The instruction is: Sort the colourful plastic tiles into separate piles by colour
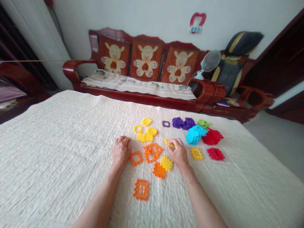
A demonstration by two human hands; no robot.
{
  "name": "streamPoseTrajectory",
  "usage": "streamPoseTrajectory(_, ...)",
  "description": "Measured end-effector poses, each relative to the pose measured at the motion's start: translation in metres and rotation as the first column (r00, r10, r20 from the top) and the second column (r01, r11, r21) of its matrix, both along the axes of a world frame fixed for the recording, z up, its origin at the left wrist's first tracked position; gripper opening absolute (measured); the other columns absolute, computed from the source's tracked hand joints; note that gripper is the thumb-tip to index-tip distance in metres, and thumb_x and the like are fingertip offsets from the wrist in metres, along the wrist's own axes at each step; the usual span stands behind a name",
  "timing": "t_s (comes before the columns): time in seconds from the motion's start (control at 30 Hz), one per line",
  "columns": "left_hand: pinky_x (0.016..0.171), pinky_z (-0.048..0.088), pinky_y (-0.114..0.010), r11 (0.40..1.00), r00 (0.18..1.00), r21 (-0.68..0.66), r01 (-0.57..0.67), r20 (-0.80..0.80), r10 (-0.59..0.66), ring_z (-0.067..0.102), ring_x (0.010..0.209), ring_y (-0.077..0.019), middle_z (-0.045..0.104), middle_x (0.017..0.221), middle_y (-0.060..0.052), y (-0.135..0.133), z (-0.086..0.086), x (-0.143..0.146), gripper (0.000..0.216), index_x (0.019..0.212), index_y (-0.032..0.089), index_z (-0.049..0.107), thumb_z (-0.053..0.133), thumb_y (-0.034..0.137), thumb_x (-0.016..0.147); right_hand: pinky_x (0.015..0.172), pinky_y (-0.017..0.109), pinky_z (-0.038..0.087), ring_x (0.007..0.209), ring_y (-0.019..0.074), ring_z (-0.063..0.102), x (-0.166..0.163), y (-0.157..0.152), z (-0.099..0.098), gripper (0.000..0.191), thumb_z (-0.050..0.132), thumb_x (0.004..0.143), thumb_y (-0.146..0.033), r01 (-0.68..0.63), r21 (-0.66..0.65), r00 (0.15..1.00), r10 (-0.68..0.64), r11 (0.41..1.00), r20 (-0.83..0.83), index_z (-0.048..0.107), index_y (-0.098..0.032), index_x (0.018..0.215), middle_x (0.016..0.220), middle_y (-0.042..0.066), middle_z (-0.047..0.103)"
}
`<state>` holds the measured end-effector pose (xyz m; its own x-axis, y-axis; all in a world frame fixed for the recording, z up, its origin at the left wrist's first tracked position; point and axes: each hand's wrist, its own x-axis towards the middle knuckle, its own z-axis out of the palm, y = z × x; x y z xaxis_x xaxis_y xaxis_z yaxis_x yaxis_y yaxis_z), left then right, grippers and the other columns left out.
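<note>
Right hand (177,151): thumb and fingers pinch 1 yellow piece (169,143) near its edge, with the far end clear of the grip. Left hand (122,148): fingers curled down at the white quilted cover (78,133), just beside an orange frame (136,158); cannot tell whether they hold anything or touch the frame. Step in hand, judged as handling a thin piece among loose ones: a light pinch across the flat faces should suffice, leaving the toothed edges free. Best to keep the wrist raised, since the yellow square (166,163) overlapping the orange square (159,170) lies close under the right hand and could be nudged. The left hand does well to keep low and quiet, clear of the orange cluster (153,152) between the 2 hands. The soft cover probably gives a little under pressure, so setting any piece flat calls for a gentle touch. Appearance of the held piece: bright yellow, thin, tilted so that it shows narrow; notches visible along its border; cannot tell whether its middle is solid or cut out. Location: just off the right fingertips, right of the yellow group (148,137) and beyond the yellow square.
</note>
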<state>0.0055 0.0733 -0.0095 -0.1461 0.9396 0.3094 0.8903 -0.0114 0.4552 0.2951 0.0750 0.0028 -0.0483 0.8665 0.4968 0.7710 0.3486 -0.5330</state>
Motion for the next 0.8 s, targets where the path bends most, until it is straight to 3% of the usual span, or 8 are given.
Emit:
streamPoseTrajectory(0.1,0.088,0.047,-0.036,1.000,1.000,0.018,-0.004,-0.009,0.004,0.056,0.098,-0.0235,0.067,0.113,-0.006,0.000,0.000,-0.001,0.035,0.098,0.022,0.073,0.040,0.021,0.089,0.092,0.039,0.051,0.105,0.0241,0.059,-0.001,-0.002,-0.001,0.030,0.061,0.073,-0.019,-0.126,-0.085,0.992,0.122,0.988,-0.041,0.059,-0.022,0.103,0.108,0.009,0.060)
streamPoseTrajectory(0.23,0.088,0.048,-0.037,1.000,1.000,0.023,-0.007,-0.015,0.007,0.057,0.098,-0.0239,0.067,0.114,-0.006,0.000,0.000,-0.001,0.035,0.098,0.021,0.074,0.040,0.021,0.088,0.105,0.044,0.044,0.121,0.0258,0.054,0.013,-0.001,0.001,0.047,0.057,0.072,-0.017,-0.161,-0.142,0.987,0.157,0.977,-0.039,0.055,-0.021,0.119,0.125,0.011,0.058)
streamPoseTrajectory(0.33,0.087,0.048,-0.037,1.000,1.000,0.022,-0.010,-0.008,0.010,0.056,0.099,-0.0242,0.067,0.114,-0.006,0.000,0.000,-0.001,0.035,0.097,0.022,0.074,0.040,0.021,0.088,0.108,0.046,0.041,0.124,0.0271,0.052,0.019,0.000,0.000,0.048,0.057,0.073,-0.019,-0.135,-0.141,0.991,0.136,0.981,-0.003,0.055,-0.020,0.121,0.129,0.012,0.059)
streamPoseTrajectory(0.57,0.087,0.048,-0.039,1.000,1.000,0.015,-0.003,-0.010,0.003,0.057,0.100,-0.0249,0.067,0.113,-0.007,0.001,0.000,-0.003,0.035,0.097,0.021,0.073,0.039,0.023,0.088,0.100,0.043,0.045,0.111,0.0270,0.058,0.010,0.003,-0.005,0.042,0.064,0.074,-0.024,-0.043,-0.133,0.997,0.050,0.990,0.051,0.059,-0.017,0.115,0.115,0.012,0.065)
streamPoseTrajectory(0.8,0.087,0.048,-0.041,1.000,1.000,0.007,-0.016,-0.022,0.016,0.056,0.099,-0.0270,0.067,0.114,-0.007,0.000,0.000,-0.004,0.034,0.097,0.022,0.074,0.041,0.023,0.088,0.096,0.038,0.047,0.104,0.0241,0.060,0.005,-0.014,0.008,0.033,0.065,0.078,-0.031,0.048,-0.097,0.999,-0.049,0.994,-0.014,0.060,-0.020,0.110,0.107,0.009,0.066)
